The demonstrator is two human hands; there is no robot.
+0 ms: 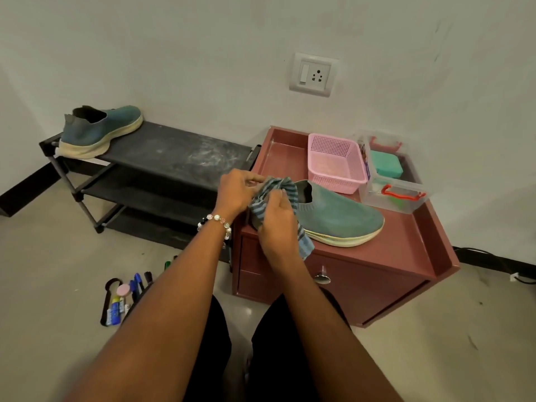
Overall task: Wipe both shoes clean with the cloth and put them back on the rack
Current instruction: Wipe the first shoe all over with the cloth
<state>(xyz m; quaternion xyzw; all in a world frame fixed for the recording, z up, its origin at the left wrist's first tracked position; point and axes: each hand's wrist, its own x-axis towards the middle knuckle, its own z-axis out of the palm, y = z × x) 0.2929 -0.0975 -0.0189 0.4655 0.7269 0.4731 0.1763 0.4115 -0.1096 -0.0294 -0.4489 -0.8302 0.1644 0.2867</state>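
Wiping stage, I'd say: both hands bunch the striped cloth (274, 195) at the heel of the teal slip-on shoe (339, 216) on the maroon drawer unit (406, 256), centre frame. Left hand (237, 190) pinches it, right hand (278, 227) curls round it. Other shoe (101, 132) sits on the black rack (174, 149), upper left. Next probably rubbing toward the toe. No readable writing.

one shoe (100, 132) on the rack (174, 149) — other shoe (339, 216) on the cabinet (406, 250), right.
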